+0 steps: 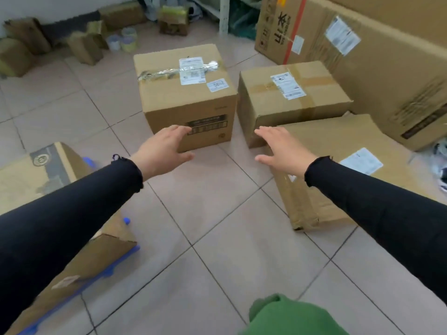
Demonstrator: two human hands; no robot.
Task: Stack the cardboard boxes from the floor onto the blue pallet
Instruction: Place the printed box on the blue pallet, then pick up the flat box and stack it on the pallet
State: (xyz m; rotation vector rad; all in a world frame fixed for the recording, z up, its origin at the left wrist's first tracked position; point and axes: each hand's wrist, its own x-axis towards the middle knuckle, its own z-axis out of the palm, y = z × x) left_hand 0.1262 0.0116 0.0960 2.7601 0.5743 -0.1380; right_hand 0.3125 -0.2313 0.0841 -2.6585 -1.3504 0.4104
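Sitting in the middle of the frame, the taped box (186,93) looks stiff and maybe heavy; grab its two sides low down. The blue pallet (113,269) is lower left. Left hand (164,148) and right hand (283,151) are spread open, holding nothing.

One box (186,93) stands left of another (290,97), pallet (116,269) nearer-left

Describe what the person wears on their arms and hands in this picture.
Both arms are covered by long, close-fitting black sleeves that end at the wrists in small frilled cuffs. The left sleeve and right sleeve look alike, plain and unmarked. The left hand and right hand are bare: no gloves and no visible rings or watch.
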